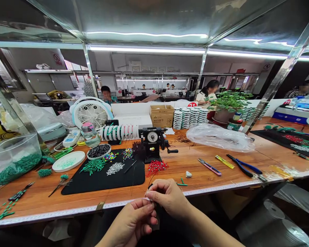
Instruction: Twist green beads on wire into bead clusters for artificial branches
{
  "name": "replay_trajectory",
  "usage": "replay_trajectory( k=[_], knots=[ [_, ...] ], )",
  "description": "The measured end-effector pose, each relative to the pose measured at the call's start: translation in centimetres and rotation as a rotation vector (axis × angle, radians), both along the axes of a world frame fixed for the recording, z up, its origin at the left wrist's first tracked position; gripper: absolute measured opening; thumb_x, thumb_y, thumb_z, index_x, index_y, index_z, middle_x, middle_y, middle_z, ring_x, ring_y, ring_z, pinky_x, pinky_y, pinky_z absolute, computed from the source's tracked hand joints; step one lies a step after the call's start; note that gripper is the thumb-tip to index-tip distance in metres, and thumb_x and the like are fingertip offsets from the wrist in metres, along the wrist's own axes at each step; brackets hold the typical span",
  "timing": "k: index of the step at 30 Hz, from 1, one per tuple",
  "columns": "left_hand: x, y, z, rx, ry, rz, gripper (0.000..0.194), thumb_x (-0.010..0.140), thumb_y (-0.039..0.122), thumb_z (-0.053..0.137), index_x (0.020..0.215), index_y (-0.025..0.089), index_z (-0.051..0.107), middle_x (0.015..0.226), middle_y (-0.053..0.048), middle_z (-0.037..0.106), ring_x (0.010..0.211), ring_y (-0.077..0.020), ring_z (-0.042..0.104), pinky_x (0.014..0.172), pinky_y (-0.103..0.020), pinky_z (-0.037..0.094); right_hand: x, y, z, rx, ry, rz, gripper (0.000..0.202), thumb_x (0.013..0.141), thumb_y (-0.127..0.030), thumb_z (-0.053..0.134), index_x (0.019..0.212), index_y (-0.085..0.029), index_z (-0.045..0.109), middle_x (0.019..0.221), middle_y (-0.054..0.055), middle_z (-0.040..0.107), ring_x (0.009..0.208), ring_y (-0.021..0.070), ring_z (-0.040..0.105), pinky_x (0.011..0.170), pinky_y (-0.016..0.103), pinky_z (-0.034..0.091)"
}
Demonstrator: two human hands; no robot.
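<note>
My left hand (137, 219) and my right hand (170, 199) meet in front of the table edge, their fingertips pinched close together. A thin dark line shows at the right fingers, and something small and pale lies between the fingertips, too small to make out. Beyond them, a black mat (103, 183) carries green tubes (94, 166), small silvery pieces (115, 168) and multicoloured beads (128, 154). Red pieces (157, 167) lie just beyond my right hand, before a black hand-cranked machine (152, 142) with a row of white spools (120, 132).
A white dish (68, 161) and a bowl of black beads (99, 151) stand left. Tweezers (209, 167), a yellow tool (225, 162) and blue-handled pliers (244, 165) lie right. Behind are a fan (92, 113), a box (161, 116), a plant (228, 103) and several people.
</note>
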State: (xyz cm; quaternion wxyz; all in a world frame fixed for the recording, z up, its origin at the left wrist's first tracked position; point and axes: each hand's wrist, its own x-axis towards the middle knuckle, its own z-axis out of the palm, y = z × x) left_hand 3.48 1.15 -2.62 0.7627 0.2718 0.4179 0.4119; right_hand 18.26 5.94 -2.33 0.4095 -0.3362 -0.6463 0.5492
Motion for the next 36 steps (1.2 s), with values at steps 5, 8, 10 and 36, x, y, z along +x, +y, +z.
replay_trajectory(
  k=[5, 8, 10, 36],
  knots=[
    [0.3, -0.1, -0.7, -0.022, -0.025, 0.046, 0.017, 0.072, 0.023, 0.072, 0.069, 0.010, 0.062, 0.063, -0.002, 0.058, 0.050, -0.0070, 0.052, 0.038, -0.014, 0.034, -0.7, 0.5, -0.1, 0.029, -0.063, -0.017, 0.012, 0.073, -0.023, 0.063, 0.066, -0.014, 0.065, 0.067, 0.002, 0.062, 0.063, 0.0125, 0.054, 0.060, 0.023, 0.042],
    [0.5, 0.0, -0.7, -0.086, -0.091, 0.210, 0.013, 0.072, 0.020, 0.071, 0.074, 0.010, 0.062, 0.065, -0.001, 0.057, 0.049, -0.0054, 0.050, 0.038, -0.013, 0.032, -0.8, 0.7, -0.3, 0.001, -0.047, -0.104, 0.011, 0.076, -0.025, 0.059, 0.071, -0.015, 0.059, 0.067, 0.001, 0.061, 0.056, 0.0112, 0.055, 0.054, 0.022, 0.042],
    [0.6, 0.0, -0.5, -0.139, -0.141, 0.309, 0.010, 0.075, 0.018, 0.067, 0.076, 0.010, 0.061, 0.066, -0.001, 0.056, 0.047, -0.0043, 0.047, 0.037, -0.012, 0.031, -0.7, 0.6, -0.6, -0.149, -0.014, -0.086, 0.016, 0.080, -0.033, 0.053, 0.077, -0.017, 0.054, 0.055, -0.003, 0.056, 0.038, 0.0085, 0.045, 0.039, 0.020, 0.035],
    [1.2, -0.3, -0.9, -0.155, -0.364, 0.296, 0.031, 0.058, 0.024, 0.082, 0.055, 0.010, 0.055, 0.044, 0.007, 0.039, 0.035, 0.0004, 0.027, 0.033, -0.011, 0.019, -1.8, -3.6, -1.6, 0.238, -0.094, -0.341, 0.019, 0.075, -0.009, 0.053, 0.061, -0.016, 0.063, 0.059, -0.002, 0.064, 0.056, 0.0090, 0.056, 0.060, 0.019, 0.041]
  ],
)
